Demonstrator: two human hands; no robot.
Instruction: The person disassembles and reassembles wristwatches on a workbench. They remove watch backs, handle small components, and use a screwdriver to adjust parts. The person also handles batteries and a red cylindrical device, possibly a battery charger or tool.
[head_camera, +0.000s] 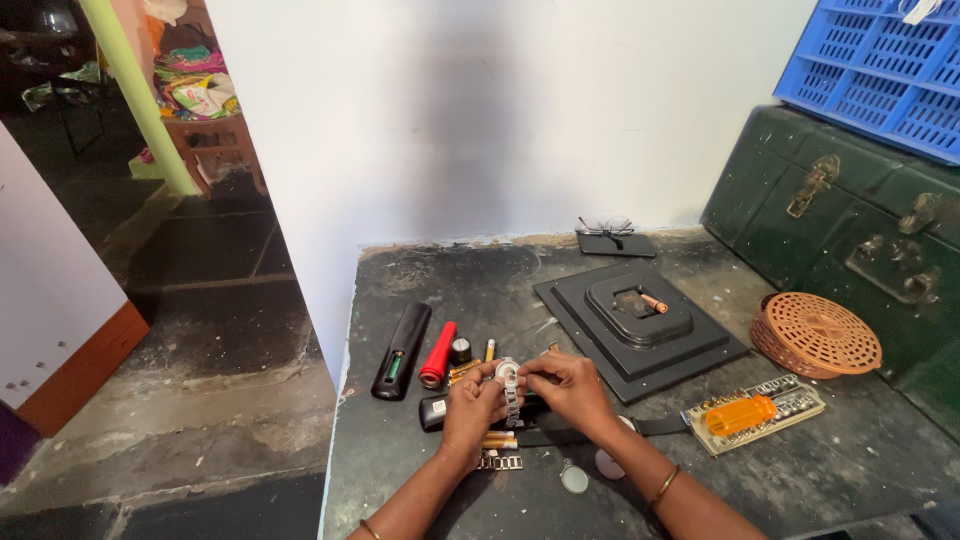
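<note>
Two bare arms come up from the bottom edge and meet in the middle of the dark table (420, 290). Each wrist has a thin bangle on it.

The left hand (472, 405) is curled, with its fingers bent in around a silver watch (508, 378). The right hand (568, 385) comes in from the other side, and its fingertips pinch the top of the watch by the round face. So both hands are closed on the watch, close together, just above the table. The metal strap hangs down between them.

Below the hands lie a short piece of metal strap (499, 462) and a small round glass (574, 479) (it looks like a little lens). A black strap (560, 435) lies flat under the right wrist.

To the left are a black remote (402, 350), a red torch (438, 354) and some small batteries (465, 371). To the right is a tool kit (755, 412) with an orange handle lying in it.

Further back sits a black square stand (640, 325) with steps. Beside it is a round woven basket (815, 335). A pair of glasses (606, 228) rests near the white wall. A dark green metal trunk (850, 220) stands at the far right, with a blue crate (880, 70) on top.
</note>
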